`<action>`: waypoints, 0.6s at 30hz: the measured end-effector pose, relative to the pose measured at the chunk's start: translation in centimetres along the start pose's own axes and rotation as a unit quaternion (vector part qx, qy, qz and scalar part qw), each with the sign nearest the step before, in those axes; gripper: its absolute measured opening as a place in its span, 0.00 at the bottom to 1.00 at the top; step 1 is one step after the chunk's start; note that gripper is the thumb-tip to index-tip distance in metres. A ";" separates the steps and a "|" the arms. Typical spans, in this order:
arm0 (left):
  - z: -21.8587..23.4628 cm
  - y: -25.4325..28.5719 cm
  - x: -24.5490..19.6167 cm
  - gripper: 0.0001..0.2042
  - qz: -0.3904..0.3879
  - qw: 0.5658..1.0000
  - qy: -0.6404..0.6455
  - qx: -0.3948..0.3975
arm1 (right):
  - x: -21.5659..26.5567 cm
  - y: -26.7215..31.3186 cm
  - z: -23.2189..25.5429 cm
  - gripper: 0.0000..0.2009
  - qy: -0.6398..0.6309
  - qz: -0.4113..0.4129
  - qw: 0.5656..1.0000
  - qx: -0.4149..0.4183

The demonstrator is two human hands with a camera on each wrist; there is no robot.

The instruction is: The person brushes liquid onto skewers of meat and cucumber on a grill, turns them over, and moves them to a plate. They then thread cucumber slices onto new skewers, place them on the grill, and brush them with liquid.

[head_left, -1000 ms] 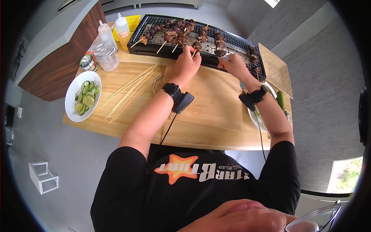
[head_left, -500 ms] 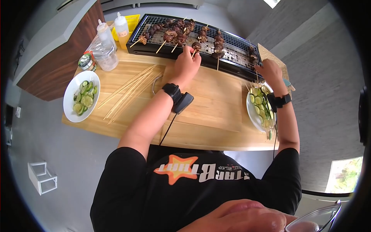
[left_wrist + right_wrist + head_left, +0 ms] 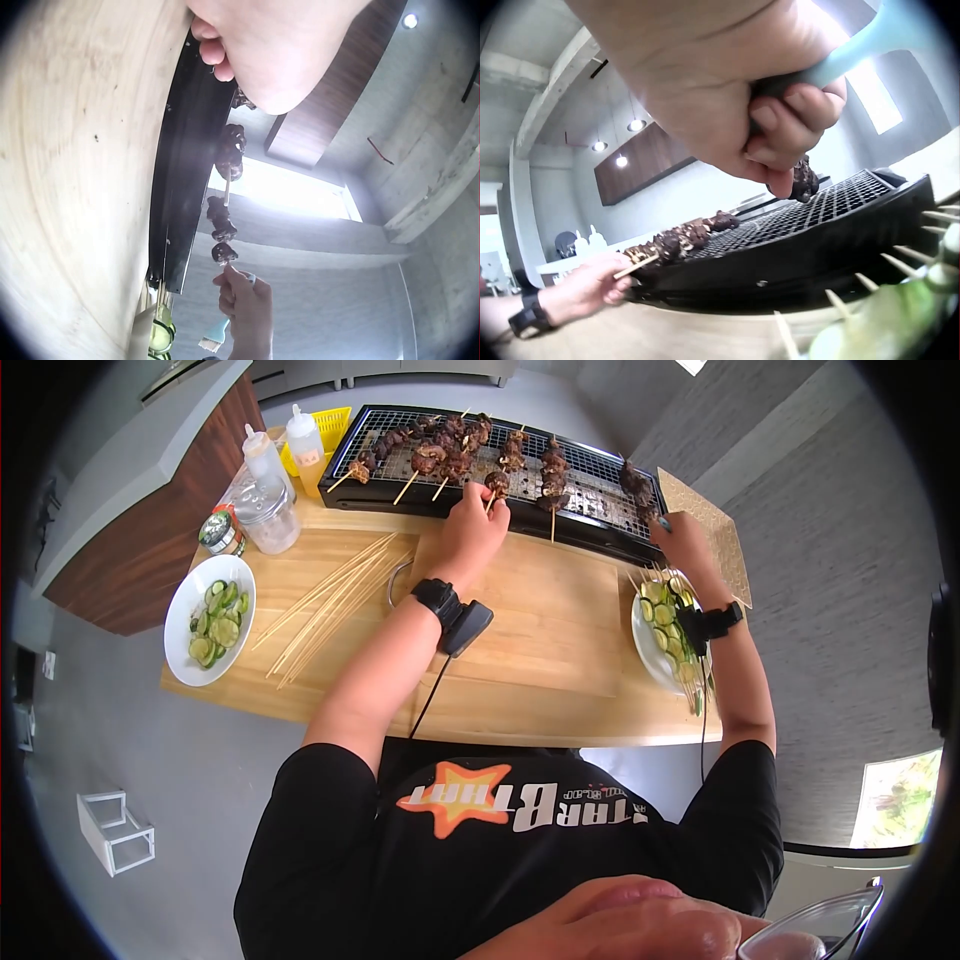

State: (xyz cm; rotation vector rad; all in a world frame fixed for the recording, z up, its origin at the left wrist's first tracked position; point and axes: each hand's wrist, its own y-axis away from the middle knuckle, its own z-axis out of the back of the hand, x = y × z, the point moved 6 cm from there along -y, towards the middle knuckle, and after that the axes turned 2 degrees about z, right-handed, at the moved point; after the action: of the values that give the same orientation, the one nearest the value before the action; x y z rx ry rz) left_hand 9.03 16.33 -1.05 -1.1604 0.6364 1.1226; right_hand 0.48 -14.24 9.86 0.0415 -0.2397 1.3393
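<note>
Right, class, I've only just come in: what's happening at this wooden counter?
A person is tending dark meat skewers on a black electric grill with a wire rack. The left hand pinches the wooden stick end of one skewer at the grill's front edge. The right hand, at the grill's right end, has a grip on a light blue brush handle. A white plate of cucumber skewers lies below that hand; loose bamboo sticks lie on the counter.

Open board in the middle, clutter on both flanks

The cutting board [image 3: 540, 615] between the arms lies bare; loose skewers [image 3: 325, 600] and jars [image 3: 262, 510] crowd the left, the zucchini plate [image 3: 645, 650] the right, and the grill [image 3: 480, 460] walls off the table's [image 3: 500, 710] far edge.
</note>
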 end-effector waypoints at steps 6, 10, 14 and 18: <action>-0.1 0.0 0.0 0.13 0.006 1.000 0.007 0.011 | 4.0 -0.3 -1.8 0.15 -0.140 0.051 0.989 -0.011; -0.3 -0.2 0.4 0.13 -0.014 1.000 0.007 -0.003 | 5.5 0.1 -4.7 0.15 -0.235 0.037 0.969 0.065; 0.1 -0.1 -0.2 0.13 0.006 1.000 0.005 0.005 | 6.3 0.4 -5.5 0.16 -0.176 0.078 0.979 0.072; 0.2 0.1 -0.4 0.13 -0.003 1.000 0.019 0.010 | 8.1 1.7 -2.6 0.18 0.027 0.130 0.991 0.018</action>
State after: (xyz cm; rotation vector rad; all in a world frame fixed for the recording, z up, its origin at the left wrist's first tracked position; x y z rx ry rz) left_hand 8.81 16.37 -0.65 -1.1675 0.6713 1.0885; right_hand 0.96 -5.64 8.77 0.0043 -0.1789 1.6027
